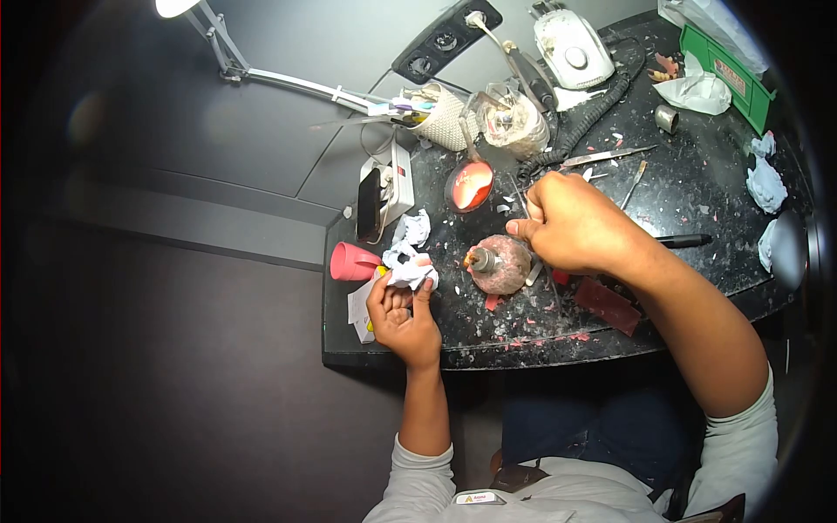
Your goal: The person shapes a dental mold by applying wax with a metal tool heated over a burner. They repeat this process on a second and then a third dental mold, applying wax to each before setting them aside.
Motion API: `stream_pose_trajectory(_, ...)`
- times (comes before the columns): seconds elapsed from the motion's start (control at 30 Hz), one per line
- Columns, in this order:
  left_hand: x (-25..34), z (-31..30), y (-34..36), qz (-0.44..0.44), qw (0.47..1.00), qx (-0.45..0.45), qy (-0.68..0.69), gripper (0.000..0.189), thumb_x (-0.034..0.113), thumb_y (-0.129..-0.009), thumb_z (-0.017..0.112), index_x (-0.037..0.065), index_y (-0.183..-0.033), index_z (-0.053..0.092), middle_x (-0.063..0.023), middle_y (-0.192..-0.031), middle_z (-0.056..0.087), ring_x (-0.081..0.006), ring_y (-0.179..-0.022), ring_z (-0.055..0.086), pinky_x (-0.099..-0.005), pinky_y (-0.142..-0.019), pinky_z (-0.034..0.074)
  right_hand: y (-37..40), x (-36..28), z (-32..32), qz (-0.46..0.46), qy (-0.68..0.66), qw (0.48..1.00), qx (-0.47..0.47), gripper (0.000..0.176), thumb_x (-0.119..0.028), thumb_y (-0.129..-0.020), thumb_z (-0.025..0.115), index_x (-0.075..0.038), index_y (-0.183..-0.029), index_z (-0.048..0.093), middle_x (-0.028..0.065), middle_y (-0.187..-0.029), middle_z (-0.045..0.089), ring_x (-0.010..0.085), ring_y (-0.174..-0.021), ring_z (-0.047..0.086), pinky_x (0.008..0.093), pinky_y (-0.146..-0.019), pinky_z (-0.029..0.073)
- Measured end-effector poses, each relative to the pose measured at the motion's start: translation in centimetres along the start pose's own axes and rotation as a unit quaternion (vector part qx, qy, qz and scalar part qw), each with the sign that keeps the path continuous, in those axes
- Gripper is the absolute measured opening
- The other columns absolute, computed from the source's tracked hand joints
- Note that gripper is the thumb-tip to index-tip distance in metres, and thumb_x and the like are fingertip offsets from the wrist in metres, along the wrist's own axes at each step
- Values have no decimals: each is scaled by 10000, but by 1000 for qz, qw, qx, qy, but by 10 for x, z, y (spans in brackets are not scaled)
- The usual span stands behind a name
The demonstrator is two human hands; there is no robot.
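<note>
My left hand (405, 318) is closed around a pale plaster cast (414, 275) with a pink patch on top, near the table's left edge. My right hand (567, 222) forms a fist above the bench; a thin metal tool (520, 200) shows beside its fingers, mostly hidden by them. Just left of and below that hand stands a wax-smeared spirit burner (510, 270) with a metal neck. A ladle (471, 185) holding red wax lies beyond the burner. Behind the cast sits another pale crumpled-looking lump (411, 228).
A pink cup (353, 261) and a phone (369, 202) are at the left. Red wax sheet (608, 305), a black pen (684, 241) and a knife (610, 156) lie rightward. Behind are a woven holder (445, 122), a white control box (574, 50) and a green bin (728, 78).
</note>
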State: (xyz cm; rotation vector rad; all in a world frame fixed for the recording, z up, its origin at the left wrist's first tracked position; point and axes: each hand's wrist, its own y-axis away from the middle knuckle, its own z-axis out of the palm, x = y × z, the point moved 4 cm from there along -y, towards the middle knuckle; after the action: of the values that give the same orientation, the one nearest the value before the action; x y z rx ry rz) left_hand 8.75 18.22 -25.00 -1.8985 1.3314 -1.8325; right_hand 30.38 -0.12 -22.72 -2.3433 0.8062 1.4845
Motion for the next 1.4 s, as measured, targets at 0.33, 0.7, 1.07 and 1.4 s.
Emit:
stream_pose_trajectory(0.33,7,18,-3,251,944,-76,-201,436,-196,-856,632,-36,-1241,506,-241,-1197,656,-333,-1084,684,-428,-948,584,-2,5,7,-17,-12,1000,20,418,-231,-867,768,30,-635,538,251,-621,592,384,-633,652,468,-614,487)
stream_pose_trajectory(0.7,15,20,1,256,940,-117,-191,471,-193,-838,634,-33,-1265,517,-225,-1202,662,-335,-1098,678,-444,-956,569,1,3,5,-40,0,999,21,399,-243,-869,766,35,-664,565,249,-641,602,404,-641,642,470,-625,489)
stream_pose_trajectory(1.07,4,-52,-1,-404,872,-37,272,378,82,-957,624,-92,-1283,544,-145,-1071,696,-221,-759,660,-320,-630,540,2,-3,2,-8,19,1000,-15,352,-250,-863,749,98,-840,701,316,-829,682,425,-843,712,467,-784,550)
stream_pose_trajectory(1.4,101,-24,6,-259,908,-170,282,737,118,-846,763,-163,-1412,382,-236,-1082,660,-255,-747,702,-355,-578,599,-6,7,9,-25,-24,999,13,399,-221,-870,760,34,-635,562,249,-668,627,363,-662,663,458,-664,504)
